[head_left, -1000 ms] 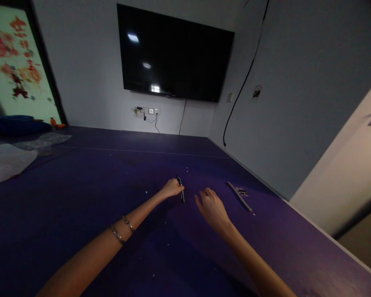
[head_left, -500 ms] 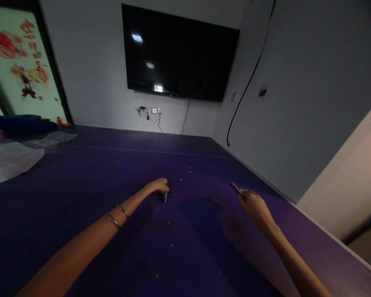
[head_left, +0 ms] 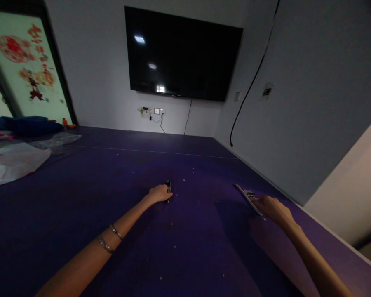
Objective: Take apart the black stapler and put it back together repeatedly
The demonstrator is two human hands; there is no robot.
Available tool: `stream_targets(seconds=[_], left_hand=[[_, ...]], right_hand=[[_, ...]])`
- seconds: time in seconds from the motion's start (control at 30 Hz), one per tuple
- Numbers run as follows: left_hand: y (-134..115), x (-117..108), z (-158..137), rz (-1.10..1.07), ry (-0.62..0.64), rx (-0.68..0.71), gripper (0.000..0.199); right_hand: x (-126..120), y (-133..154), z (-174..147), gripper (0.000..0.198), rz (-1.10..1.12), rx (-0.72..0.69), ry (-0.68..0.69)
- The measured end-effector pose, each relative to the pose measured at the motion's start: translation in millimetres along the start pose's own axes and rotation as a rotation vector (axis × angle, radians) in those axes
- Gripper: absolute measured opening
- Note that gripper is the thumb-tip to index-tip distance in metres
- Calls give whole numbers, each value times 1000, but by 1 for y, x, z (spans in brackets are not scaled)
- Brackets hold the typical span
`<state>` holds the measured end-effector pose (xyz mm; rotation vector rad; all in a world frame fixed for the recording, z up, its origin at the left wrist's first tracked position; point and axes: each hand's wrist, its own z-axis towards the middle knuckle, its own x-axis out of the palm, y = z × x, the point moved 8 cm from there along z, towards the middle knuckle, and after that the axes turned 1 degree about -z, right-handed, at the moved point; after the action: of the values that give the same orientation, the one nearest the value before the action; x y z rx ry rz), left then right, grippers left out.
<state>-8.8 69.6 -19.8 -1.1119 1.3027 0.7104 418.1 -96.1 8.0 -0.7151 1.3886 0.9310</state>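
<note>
My left hand (head_left: 159,193), with bracelets on the forearm, is closed around a small dark flat object (head_left: 168,183) with a pale edge, held low over the purple floor (head_left: 136,247). Its kind does not show clearly. Farther right, my right hand (head_left: 273,208) is closed at a long, thin, light-edged bar (head_left: 249,200), which slants along the floor; its grip is partly hidden by the fingers. Small pale bits (head_left: 250,194) lie bunched beside the bar, near my fingers. More white specks (head_left: 184,180) are scattered between and in front of my hands.
A large television (head_left: 182,53) hangs on the far wall above sockets (head_left: 156,111) and cables. A black cable (head_left: 247,86) dangles along the right wall. At left lie a white plastic sheet (head_left: 15,163) and a dark blue cloth heap (head_left: 29,125), near a decorated glass door (head_left: 34,66).
My right hand has moved right and slightly toward me, and more of the bar now shows. The dark object in my left hand has turned, its top tipping away from me.
</note>
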Motion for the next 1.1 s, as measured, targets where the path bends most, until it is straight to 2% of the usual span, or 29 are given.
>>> stream_targets(seconds=[0.13,0.27,0.37,0.47,0.53,0.67,0.87,0.97,1.1], left_hand=[[-3,0,-7,-10,-60,5,40],[-4,-2,-12,-16,-94,1,45],[-5,-4,-15,11,-121,3,45],[-7,-5,-18,30,-134,9,45],[-8,-5,-19,38,-135,22,44],[-10,-5,-19,38,-127,33,43],[-9,-3,-17,46,-137,48,42],[-10,-3,-16,43,-152,64,41],[-12,-4,-15,32,-142,68,40]], right_hand=[[33,-7,20,51,-8,-91,128],[55,-4,35,43,-24,-215,200],[55,3,35,35,-50,-266,208],[45,22,25,35,-96,-289,198],[34,49,12,40,-130,-324,177],[12,123,-22,43,-121,-354,70],[19,235,-69,44,-70,-489,26],[28,272,-83,44,-60,-560,17],[32,300,-87,43,-47,-590,9]])
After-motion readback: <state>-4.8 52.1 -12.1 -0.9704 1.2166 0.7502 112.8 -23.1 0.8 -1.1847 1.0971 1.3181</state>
